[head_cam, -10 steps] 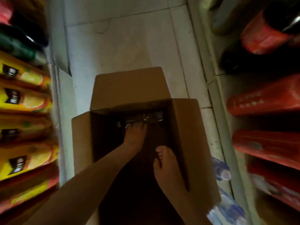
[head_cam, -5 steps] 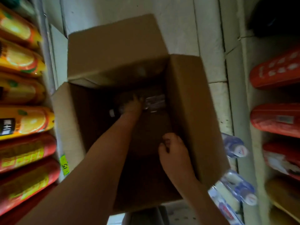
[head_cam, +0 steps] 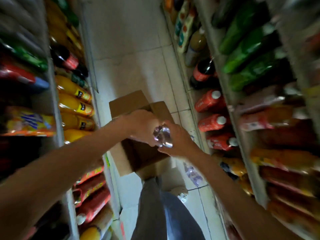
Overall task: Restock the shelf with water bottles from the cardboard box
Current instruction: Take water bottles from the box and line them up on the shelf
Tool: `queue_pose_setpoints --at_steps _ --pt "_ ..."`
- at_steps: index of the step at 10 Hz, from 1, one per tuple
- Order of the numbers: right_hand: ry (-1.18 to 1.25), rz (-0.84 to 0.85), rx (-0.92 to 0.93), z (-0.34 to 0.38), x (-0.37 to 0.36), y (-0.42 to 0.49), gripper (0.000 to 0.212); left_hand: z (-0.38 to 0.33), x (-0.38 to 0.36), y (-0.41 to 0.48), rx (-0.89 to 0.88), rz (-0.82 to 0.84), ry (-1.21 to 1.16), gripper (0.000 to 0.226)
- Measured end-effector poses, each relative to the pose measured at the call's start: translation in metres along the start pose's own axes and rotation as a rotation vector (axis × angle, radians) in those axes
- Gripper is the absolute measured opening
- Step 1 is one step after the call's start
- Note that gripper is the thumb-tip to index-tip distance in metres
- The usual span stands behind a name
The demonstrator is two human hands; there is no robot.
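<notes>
Holding the water bottle (head_cam: 162, 138) above the open cardboard box (head_cam: 138, 153), fingers of left hand (head_cam: 143, 125) and right hand (head_cam: 180, 141) curled round it; probably handling heavy, slick and thin-walled, so favouring the stiffer neck or base.

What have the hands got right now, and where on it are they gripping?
A clear water bottle, held between the left hand and right hand above the cardboard box. Motion blur hides which part of it each grips.
</notes>
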State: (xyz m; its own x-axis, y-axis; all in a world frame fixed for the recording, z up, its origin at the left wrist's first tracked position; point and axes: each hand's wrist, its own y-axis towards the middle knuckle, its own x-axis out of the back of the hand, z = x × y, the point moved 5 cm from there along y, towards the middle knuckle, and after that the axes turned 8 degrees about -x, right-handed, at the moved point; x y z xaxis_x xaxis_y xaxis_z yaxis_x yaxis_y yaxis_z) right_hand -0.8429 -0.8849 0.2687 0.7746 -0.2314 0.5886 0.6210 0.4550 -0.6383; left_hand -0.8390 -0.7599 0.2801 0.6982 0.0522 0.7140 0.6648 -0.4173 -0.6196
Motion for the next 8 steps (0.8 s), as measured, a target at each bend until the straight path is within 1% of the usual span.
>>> queue_pose_setpoints --at_steps 1,2,3,4,5,6,7,8 --pt "-0.062 -0.224 0.046 0.036 0.076 -0.056 0.079 -0.06 0.091 -0.043 -0.035 -0.071 0.153 0.038" --pt "-0.014 -0.411 0.092 0.056 0.156 -0.122 0.068 -0.131 0.195 -0.087 -0.015 -0.093 0.349 0.044" --pt "0.159 -0.555 0.037 0.055 0.219 -0.188 0.061 -0.178 0.273 -0.12 -0.147 -0.311 0.457 0.063" --pt "0.286 -0.732 -0.053 0.049 0.267 -0.25 0.053 -0.224 0.337 -0.14 -0.209 -0.658 0.538 0.115" --pt "0.403 -0.889 -0.127 0.046 0.305 -0.302 0.053 -0.264 0.378 -0.161 -0.376 -1.037 0.043 0.117" --pt "0.435 -1.037 -0.161 0.051 0.336 -0.344 0.058 -0.289 0.402 -0.171 -0.4 -1.14 -0.595 0.086" --pt "0.451 -1.136 -0.154 0.061 0.35 -0.376 0.057 -0.308 0.416 -0.176 -0.491 -1.139 -0.908 0.073" --pt "0.458 -1.209 -0.117 0.067 0.355 -0.4 0.059 -0.324 0.424 -0.185 -0.581 -1.137 -1.023 0.064"
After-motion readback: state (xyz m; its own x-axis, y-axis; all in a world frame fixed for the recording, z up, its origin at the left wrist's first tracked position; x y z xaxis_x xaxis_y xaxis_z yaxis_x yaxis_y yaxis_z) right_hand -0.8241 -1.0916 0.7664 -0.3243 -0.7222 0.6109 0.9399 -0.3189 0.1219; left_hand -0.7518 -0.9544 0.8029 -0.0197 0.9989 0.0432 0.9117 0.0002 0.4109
